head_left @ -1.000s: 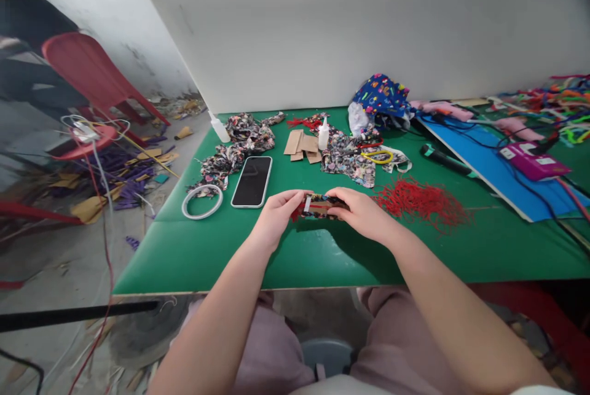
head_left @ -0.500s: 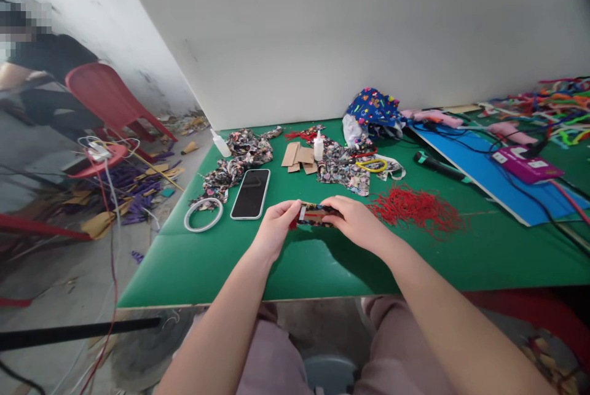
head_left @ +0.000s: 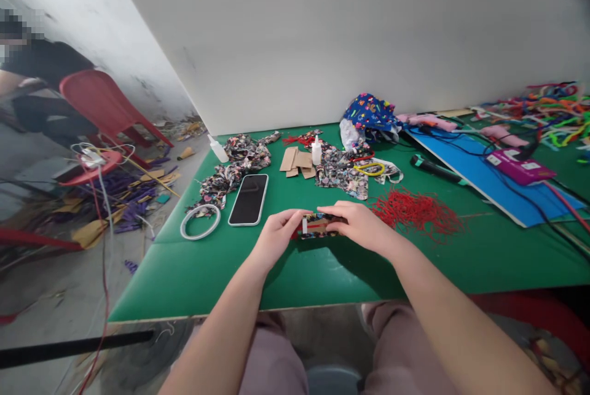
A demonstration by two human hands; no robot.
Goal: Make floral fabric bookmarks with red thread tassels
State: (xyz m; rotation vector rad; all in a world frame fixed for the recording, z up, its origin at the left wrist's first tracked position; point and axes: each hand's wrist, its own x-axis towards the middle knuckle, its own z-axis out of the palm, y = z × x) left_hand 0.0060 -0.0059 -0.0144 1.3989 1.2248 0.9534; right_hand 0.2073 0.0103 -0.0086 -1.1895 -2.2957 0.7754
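Between both hands, above the green table [head_left: 221, 278], is a small cardboard piece wrapped in dark floral fabric [head_left: 316, 227], with a white strip near its left end. My left hand [head_left: 280, 232] pinches that left end, where a bit of red shows. The right end is gripped by my right hand [head_left: 357, 223], its thumb beneath and fingers along the top. A heap of red strings [head_left: 415, 211] lies right of my right hand. Behind the hands are cardboard pieces [head_left: 297, 161], a small white bottle [head_left: 316, 152] and yellow-handled scissors [head_left: 371, 169] on floral fabric scraps [head_left: 341, 177].
To the left lie a phone [head_left: 249, 199], a tape roll [head_left: 200, 222] and another bottle [head_left: 218, 149]. A blue board [head_left: 488, 180] with cables and a purple device [head_left: 520, 166] is at right. A person [head_left: 41, 69] sits far left near a red chair [head_left: 99, 100].
The view has shifted slightly. The wrapped piece is tilted differently, showing more of its floral edges, and the fingers of my right hand have moved along its top edge.
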